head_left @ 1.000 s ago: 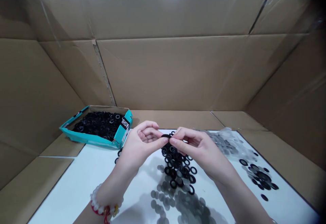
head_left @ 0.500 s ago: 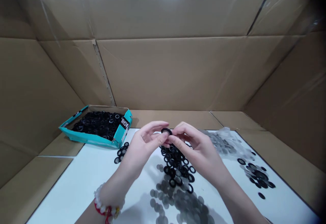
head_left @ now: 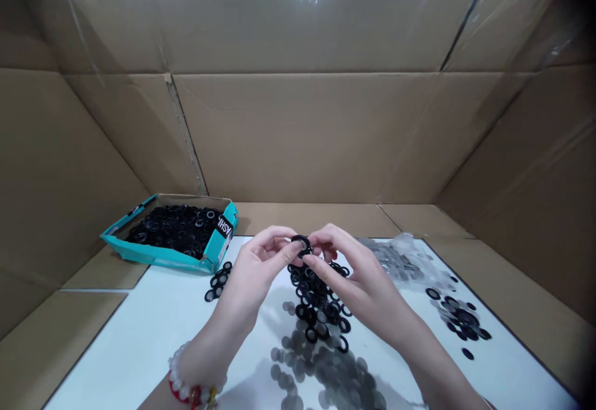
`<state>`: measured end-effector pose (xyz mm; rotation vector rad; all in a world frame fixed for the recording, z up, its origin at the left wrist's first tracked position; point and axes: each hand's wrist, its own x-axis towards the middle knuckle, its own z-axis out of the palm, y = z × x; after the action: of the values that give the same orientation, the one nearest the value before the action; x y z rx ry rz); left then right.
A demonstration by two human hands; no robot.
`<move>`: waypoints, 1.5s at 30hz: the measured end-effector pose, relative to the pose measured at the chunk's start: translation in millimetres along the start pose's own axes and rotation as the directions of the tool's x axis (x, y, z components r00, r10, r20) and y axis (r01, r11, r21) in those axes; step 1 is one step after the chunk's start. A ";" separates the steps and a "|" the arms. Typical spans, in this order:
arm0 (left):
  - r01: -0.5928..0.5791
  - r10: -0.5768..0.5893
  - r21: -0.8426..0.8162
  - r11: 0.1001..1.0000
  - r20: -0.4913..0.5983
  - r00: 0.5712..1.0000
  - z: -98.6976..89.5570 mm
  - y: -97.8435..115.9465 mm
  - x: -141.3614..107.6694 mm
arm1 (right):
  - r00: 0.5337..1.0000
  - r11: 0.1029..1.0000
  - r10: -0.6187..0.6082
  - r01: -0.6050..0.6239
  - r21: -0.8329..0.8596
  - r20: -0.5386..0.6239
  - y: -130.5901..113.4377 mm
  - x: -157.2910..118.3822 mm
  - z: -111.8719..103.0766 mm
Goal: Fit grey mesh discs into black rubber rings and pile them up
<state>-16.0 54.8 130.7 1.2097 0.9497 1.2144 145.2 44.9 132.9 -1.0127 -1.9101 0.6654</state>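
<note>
Between my two hands, above the table's middle, is a small black ring (head_left: 302,241) with a greyish centre. My left hand (head_left: 261,261) pinches it between thumb and fingers. From the other side, my right hand (head_left: 351,267) has thumb and fingertips closed at the ring's right edge; whether it grips a separate piece is too small to tell. Below the hands lies a pile of black rings (head_left: 321,304). Nearer me, translucent grey discs (head_left: 339,373) are spread over the white table. A few black rings with grey centres (head_left: 218,282) lie left of my left wrist.
A teal cardboard tray (head_left: 162,258) full of black rings stands at the back left. A clear plastic bag (head_left: 403,258) of grey pieces lies back right, with loose black discs and rings (head_left: 465,320) in front. Cardboard walls (head_left: 298,136) enclose the white table (head_left: 107,335).
The held ring has tilted, so its face and grey centre show more. Both hands stay together over the pile. The whole view has shifted slightly.
</note>
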 end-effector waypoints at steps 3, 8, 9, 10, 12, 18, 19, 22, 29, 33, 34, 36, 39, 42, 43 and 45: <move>-0.011 0.010 0.065 0.998 0.024 1.000 -0.6 0.6 -0.5 | 0.999 0.999 -0.041 0.041 -0.030 -0.013 2.0 1.7 -3.9; -0.254 0.266 0.373 0.892 0.022 0.964 -2.1 2.9 -2.2 | 0.998 0.996 -0.053 0.055 -0.076 0.019 0.7 -0.5 -4.7; -0.265 0.292 0.396 0.879 -0.009 0.956 -1.0 2.7 -2.8 | 0.998 0.995 -0.060 0.060 -0.083 0.005 -0.3 -1.2 -3.4; -0.266 0.308 0.400 0.877 -0.044 0.950 0.4 2.3 -3.3 | 0.998 0.994 -0.064 0.063 -0.089 -0.017 -1.4 -1.8 -2.0; -0.250 0.294 0.345 0.905 -0.082 0.952 3.3 1.2 -3.7 | 0.995 0.993 -0.067 0.060 -0.097 -0.067 -2.5 -2.4 0.7; 0.015 -0.017 0.049 0.999 0.041 0.999 0.2 0.5 1.2 | 0.997 0.997 -0.048 0.045 -0.058 -0.058 1.4 0.5 -1.8; 0.026 -0.029 0.054 0.998 0.057 0.998 -1.4 1.0 1.9 | 0.997 0.998 -0.053 0.051 -0.049 -0.049 1.8 1.0 -2.9; -0.003 -0.008 0.118 0.993 0.093 0.996 -3.9 3.2 2.8 | 0.997 0.998 -0.059 0.058 -0.033 -0.051 1.1 1.2 -4.8; -0.033 0.026 0.090 0.995 0.080 0.996 0.3 3.6 0.9 | 1.000 1.000 -0.001 0.001 -0.021 -0.027 -5.7 -2.6 -4.8; 0.031 -0.025 -0.075 0.997 0.082 0.996 5.6 -2.0 -3.3 | 0.999 0.999 0.033 -0.033 -0.014 -0.001 -5.4 -1.1 -4.4; 0.031 -0.022 -0.106 0.994 0.081 0.996 6.5 -2.6 -4.3 | 1.000 1.000 0.025 -0.026 -0.014 -0.012 -4.7 -0.3 -4.7; 0.016 -0.006 -0.106 0.994 0.093 0.996 6.5 -2.1 -5.2 | 0.999 1.000 -0.005 0.004 -0.018 -0.032 -3.1 1.0 -6.0; -0.072 0.060 0.087 0.994 0.137 0.989 3.4 1.5 -3.5 | 0.999 0.999 -0.032 0.031 -0.030 -0.006 -2.0 1.1 -9.0; -0.230 0.214 0.325 0.917 0.083 0.973 1.4 3.6 -1.4 | 1.000 0.998 -0.018 0.020 -0.051 0.025 -3.3 -0.7 -10.1; -0.264 0.266 0.375 0.889 0.047 0.963 1.4 3.6 -1.2 | 1.000 0.998 -0.011 0.012 -0.059 0.015 -3.9 -1.5 -9.8; -0.292 0.320 0.417 0.861 0.002 0.947 1.2 3.3 -1.2 | 1.000 0.998 0.006 -0.008 -0.061 -0.025 -4.9 -2.8 -9.0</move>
<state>-15.5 53.3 134.0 1.7178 1.1322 1.3491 152.0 40.5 139.9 -1.0617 -1.9168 0.5987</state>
